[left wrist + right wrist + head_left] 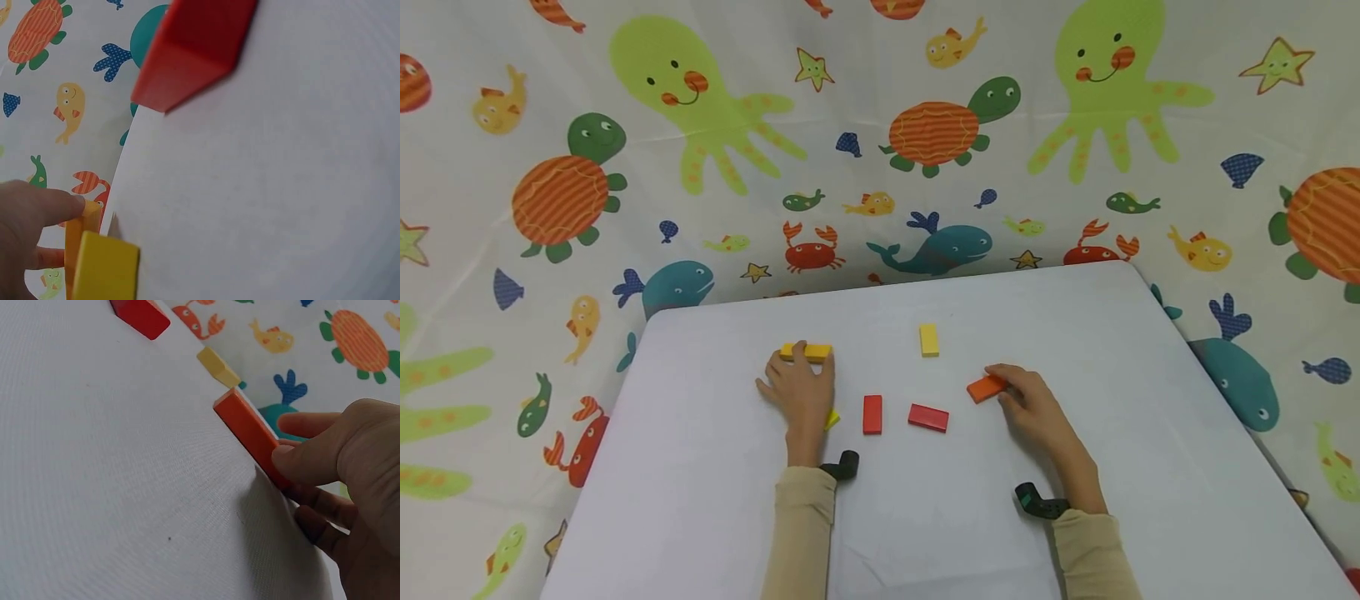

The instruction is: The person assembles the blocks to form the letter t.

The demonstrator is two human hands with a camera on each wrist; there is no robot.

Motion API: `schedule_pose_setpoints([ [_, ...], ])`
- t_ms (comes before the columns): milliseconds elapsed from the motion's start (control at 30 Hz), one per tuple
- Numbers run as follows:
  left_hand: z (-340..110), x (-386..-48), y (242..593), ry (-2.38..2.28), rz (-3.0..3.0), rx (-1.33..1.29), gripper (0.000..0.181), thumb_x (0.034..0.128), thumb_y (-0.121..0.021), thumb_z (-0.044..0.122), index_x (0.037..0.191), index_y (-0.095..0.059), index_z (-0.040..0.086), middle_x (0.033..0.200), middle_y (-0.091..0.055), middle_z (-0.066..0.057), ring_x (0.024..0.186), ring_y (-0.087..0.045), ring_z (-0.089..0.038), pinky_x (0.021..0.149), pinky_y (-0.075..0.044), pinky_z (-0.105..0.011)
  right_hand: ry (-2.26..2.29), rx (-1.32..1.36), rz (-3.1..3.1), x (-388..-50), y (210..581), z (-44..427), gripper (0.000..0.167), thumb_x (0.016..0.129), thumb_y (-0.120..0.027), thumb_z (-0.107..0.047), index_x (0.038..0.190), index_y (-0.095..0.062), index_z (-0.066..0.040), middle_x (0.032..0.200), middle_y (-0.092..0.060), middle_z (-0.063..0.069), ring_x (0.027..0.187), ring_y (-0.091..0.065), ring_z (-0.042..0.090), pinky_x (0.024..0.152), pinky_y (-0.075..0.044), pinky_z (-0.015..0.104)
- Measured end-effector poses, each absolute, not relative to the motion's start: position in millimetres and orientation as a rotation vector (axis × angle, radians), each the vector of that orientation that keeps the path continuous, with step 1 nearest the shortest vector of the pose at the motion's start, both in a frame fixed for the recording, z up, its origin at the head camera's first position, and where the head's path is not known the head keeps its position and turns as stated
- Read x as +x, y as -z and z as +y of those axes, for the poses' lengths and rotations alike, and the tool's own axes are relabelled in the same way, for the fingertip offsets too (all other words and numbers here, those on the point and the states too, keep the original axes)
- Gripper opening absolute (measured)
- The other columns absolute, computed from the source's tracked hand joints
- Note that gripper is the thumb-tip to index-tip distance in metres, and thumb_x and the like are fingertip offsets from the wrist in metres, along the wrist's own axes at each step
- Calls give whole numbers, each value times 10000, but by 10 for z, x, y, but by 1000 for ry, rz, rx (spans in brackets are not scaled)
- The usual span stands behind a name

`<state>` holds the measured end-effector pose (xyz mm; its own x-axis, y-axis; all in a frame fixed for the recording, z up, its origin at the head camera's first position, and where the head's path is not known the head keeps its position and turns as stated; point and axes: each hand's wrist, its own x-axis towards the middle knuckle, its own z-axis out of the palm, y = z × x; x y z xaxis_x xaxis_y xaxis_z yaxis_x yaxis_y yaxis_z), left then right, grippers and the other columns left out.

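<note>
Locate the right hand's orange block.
In the head view, the orange block is right of centre, held by the right hand, just right of the nearest red block.

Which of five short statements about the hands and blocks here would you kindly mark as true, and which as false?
1. The right hand holds an orange rectangular block. True.
2. The left hand touches a red block. False: its fingers are on a yellow-orange rectangular block.
3. One red rectangular block and a second red rectangular block lie on the white tabletop between the hands. True.
4. The lone yellow rectangular block lies nearer the person than both red ones. False: it lies farther away.
5. A white sheet printed with sea creatures shows behind the tabletop. True.
</note>
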<state>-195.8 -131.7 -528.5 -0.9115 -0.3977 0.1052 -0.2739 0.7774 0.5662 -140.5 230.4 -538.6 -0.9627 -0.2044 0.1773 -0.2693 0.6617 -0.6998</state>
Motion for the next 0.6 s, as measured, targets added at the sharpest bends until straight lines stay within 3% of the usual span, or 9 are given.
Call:
schedule_pose_setpoints([
  [200, -1265, -1948, 5267, 875, -2754, 499, 588, 1012, -599, 491, 1460, -528, 118, 1550, -366, -282, 1455, -311, -452, 1207, -150, -668, -1084, 381, -2826, -1381, 5388, 2279, 398, 955, -646, 79, 1335, -677, -31, 1397, -627, 205, 1209, -571, 429, 1038, -486, 598],
  [600, -1139, -1932, 5239, 1289, -2630, 471, 579, 938, -744, 330, 1434, -588, 75, 1630, -285, -215, 1414, -399, -471, 1184, -354, -600, -1082, 333, -2848, -1378, 5400, 2269, 338, 960, -674, 39, 1291, -690, -26, 1340, -636, 179, 1234, -566, 404, 1070, -487, 589],
])
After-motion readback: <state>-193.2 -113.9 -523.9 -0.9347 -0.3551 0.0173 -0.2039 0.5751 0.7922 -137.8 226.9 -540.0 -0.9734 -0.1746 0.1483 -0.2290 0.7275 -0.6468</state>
